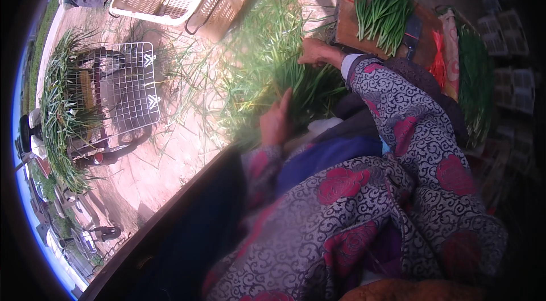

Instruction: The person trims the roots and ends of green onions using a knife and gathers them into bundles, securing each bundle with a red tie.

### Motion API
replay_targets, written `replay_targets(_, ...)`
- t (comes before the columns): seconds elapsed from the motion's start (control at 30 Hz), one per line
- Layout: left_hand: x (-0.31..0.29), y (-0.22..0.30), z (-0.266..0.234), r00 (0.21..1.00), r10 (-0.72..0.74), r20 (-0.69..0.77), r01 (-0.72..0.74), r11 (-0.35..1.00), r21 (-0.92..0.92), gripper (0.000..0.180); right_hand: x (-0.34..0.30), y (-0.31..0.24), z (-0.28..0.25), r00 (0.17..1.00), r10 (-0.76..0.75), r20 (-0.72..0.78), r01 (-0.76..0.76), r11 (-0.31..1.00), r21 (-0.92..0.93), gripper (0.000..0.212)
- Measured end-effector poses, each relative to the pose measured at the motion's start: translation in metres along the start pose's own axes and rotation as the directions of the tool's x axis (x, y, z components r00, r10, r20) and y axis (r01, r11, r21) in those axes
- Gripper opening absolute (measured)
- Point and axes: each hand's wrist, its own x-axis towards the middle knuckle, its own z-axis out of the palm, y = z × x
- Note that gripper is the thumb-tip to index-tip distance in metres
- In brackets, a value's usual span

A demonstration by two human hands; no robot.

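Right hand (318, 53) curled, left hand (275, 123) part-open, any hold indeterminable; loose garlic chives (310, 86) lie between them; sorting appears the current step; next move seemingly calls for even alignment, as in the chive bundle (384, 12).

We see pale, sandy ground (170, 167) carrying a cream perforated crate (222, 5) and a wide scatter of loose green and yellowed leaves (250, 62). On our brown board (346, 22) lies a bundle of green stalks (384, 13), with red strands (438, 65) near it.
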Motion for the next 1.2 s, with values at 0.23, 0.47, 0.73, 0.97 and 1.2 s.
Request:
replay_targets(0.23,-0.006,-0.01,0.007,0.996,-0.063,-0.061,0.06,0.997,-0.046,0.077,-0.011,-0.026,-0.052,0.966,-0.248,0.066,-0.068,0.004,0.998,0.011)
replay_targets(0.47,-0.004,-0.003,0.005,0.991,-0.131,-0.018,0.127,0.981,-0.146,0.077,-0.051,-0.061,-0.122,0.866,-0.423,-0.267,0.381,0.211,0.9,0.023)
replay_targets(0.73,0.003,-0.03,-0.004,0.907,-0.357,0.223,0.293,0.153,-0.944,0.063,-0.085,-0.025,-0.061,0.82,-0.367,0.439,0.021,0.786,0.618,0.047)
replay_targets(0.97,0.008,-0.029,-0.022,0.829,-0.362,0.426,0.311,-0.334,-0.89,0.028,-0.092,-0.019,-0.008,0.673,-0.33,0.662,-0.098,0.847,0.522,0.076)
replay_targets(1.2,0.031,0.022,-0.049,0.926,-0.308,0.22,0.266,0.116,-0.957,0.035,-0.095,-0.067,0.009,0.806,-0.592,-0.026,-0.067,-0.134,0.989,0.055)
